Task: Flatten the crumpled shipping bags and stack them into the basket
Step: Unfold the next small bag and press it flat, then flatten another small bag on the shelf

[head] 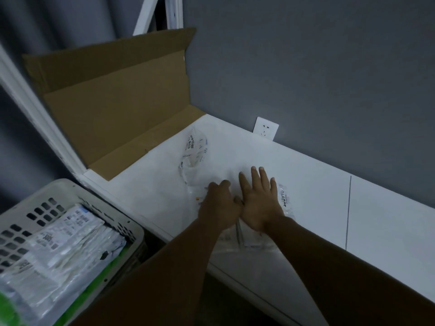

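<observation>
White-clear plastic, a crumpled shipping bag (255,241) lies on the white table (313,184) under both hands. The right hand (260,203) presses it flat, fingers spread. The left hand (219,204) rests on it with fingers bent; whether it pinches cannot be told. A second bag (194,151) lies at 11 o'clock from the hands. The basket (138,234), at 8 o'clock, holds flattened bags (61,243).

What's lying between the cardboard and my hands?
Head view: a crumpled, labelled shipping bag lies on the white surface between the cardboard and your left hand and right hand.
</observation>
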Demonstrator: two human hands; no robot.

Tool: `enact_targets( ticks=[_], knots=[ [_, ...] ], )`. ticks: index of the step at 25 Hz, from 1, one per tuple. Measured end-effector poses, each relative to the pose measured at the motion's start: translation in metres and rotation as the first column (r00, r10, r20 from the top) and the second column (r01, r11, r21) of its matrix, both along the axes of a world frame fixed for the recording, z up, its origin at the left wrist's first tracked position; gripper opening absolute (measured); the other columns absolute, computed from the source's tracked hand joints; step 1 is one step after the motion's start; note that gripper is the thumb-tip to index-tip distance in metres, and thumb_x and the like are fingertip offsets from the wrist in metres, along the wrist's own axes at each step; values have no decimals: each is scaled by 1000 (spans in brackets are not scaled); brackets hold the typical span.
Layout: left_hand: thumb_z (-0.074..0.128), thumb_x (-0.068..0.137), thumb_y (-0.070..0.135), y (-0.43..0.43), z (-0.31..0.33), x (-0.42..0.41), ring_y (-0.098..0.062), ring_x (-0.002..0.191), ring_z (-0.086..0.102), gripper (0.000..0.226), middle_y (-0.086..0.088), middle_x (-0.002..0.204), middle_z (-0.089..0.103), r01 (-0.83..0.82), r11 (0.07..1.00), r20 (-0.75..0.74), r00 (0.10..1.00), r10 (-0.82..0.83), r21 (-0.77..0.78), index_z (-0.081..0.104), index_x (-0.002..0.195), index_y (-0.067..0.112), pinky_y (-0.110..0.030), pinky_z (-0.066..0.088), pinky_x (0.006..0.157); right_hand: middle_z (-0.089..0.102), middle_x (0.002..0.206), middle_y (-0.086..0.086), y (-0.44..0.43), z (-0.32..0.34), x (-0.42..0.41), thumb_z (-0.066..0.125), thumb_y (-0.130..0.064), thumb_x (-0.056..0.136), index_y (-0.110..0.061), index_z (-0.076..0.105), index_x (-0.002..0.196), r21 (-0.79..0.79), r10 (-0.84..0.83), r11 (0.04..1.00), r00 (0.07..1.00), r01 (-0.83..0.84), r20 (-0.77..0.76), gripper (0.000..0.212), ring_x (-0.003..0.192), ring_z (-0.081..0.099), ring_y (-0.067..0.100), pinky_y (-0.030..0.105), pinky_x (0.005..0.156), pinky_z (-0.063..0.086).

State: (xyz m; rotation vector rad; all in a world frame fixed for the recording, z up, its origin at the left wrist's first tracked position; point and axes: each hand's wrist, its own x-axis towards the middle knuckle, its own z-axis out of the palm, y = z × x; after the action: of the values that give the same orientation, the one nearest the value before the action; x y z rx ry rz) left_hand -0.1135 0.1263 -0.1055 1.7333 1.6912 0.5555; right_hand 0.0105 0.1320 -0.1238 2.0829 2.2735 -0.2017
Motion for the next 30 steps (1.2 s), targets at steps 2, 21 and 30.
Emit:
enact_targets(
  ticks=[2, 21, 30],
  knots=[
    [64, 90, 23, 5, 11, -17, -29, 118, 56, 49, -12, 133, 46, -191, 980, 102, 978, 184, 63, 50, 135, 13, -36, 49, 94, -3, 168, 13, 14, 11, -22, 25, -52, 104, -22, 13, 160, 47, -12, 999, 996, 17, -90, 65, 153, -13, 34, 53, 122, -7],
    [45, 96, 8, 38, 24, -120, -30, 128, 44, 36, -16, 138, 46, -557, 822, 271, 778, 566, -117, 47, 131, -1, -34, 37, 103, 65, 121, 16, 70, 12, -156, 54, -13, 100, -10, 55, 130, 197, -15, 976, 926, 96, -377, 31, 107, 64, 33, 40, 93, 51],
    [44, 100, 48, 35, 46, -123, -33, 115, 60, 52, -16, 131, 60, -394, 739, 723, 224, 654, -547, 53, 136, 12, -48, 48, 102, 61, 85, 17, 8, 87, -119, 65, 7, 87, -8, 64, 97, -201, -236, 960, 171, 196, -957, 18, 69, 65, 27, 45, 76, 61]
  ],
)
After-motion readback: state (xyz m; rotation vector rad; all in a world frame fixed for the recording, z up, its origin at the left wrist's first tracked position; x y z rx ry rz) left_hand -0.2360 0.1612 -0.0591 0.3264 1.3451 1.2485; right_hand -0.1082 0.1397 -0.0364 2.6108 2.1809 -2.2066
